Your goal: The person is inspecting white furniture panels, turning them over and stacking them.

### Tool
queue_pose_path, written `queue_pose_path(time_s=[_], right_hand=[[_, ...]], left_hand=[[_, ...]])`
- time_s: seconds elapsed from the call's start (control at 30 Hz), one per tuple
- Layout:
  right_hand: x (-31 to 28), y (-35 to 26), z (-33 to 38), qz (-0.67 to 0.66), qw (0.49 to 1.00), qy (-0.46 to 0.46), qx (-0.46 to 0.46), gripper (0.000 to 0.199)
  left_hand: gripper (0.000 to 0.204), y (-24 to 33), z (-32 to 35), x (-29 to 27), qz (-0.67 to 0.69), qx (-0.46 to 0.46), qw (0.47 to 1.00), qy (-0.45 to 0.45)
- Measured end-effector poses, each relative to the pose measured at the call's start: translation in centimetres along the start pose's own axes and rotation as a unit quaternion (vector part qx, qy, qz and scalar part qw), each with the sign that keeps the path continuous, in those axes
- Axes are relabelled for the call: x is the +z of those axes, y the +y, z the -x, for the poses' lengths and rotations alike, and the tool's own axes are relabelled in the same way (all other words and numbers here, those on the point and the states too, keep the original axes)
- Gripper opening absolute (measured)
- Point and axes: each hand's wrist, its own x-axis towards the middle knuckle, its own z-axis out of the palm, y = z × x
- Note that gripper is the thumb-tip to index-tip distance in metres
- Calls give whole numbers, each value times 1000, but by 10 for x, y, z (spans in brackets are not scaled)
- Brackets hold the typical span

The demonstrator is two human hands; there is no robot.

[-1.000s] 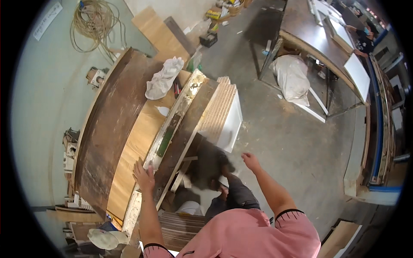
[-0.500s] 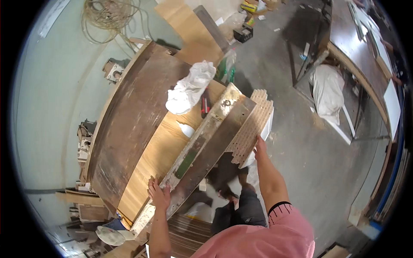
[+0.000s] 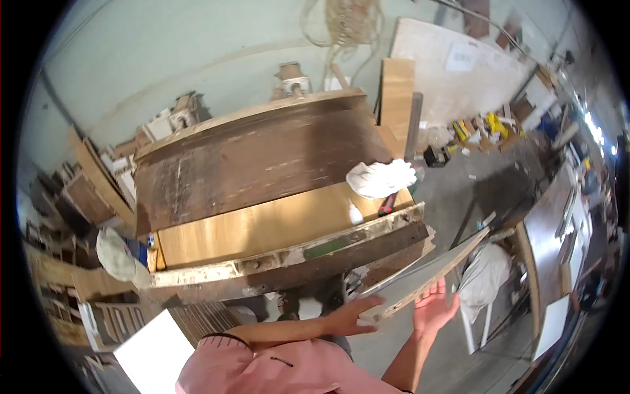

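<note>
Crowding hands (image 3: 394, 312): workbench (image 3: 262, 230), white chair (image 3: 482, 282).

A pale, flat board (image 3: 426, 279) with a light grey face and raw tan edge leans tilted against the right end of the worn tabletop (image 3: 262, 157), its upper corner rising to the right and its lower end dropping below the tabletop's front edge.

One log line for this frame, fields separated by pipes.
left hand: gripping near end of board | right hand: open, palm against board edge | board: tilted, beside workbench | white cloth on bench
</note>
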Motion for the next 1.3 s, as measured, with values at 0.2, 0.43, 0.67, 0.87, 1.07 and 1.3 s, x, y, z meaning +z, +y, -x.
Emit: queue_pose_path(time_s=[0.2,0.43,0.67,0.87,1.07,1.3], right_hand=[[99,64,4,327,934,-18,-142,63],[-78,169,54,734,605,264,-161,64],[-77,178,-18,583,784,214,-11,32],[-6,191,-166,713,699,42,30,37],[13,261,-310,722,682,-61,98,36],[31,350,-416,749,653,-93,59,42]], left_hand=[[30,81,11,-93,207,-138,923,294],[38,57,102,-215,457,-113,691,548],[45,-5,205,-302,428,84,594,676],[61,-76,346,-377,527,55,559,638],[68,-114,367,-408,306,-344,648,606],[53,-193,323,-463,230,-407,624,626]])
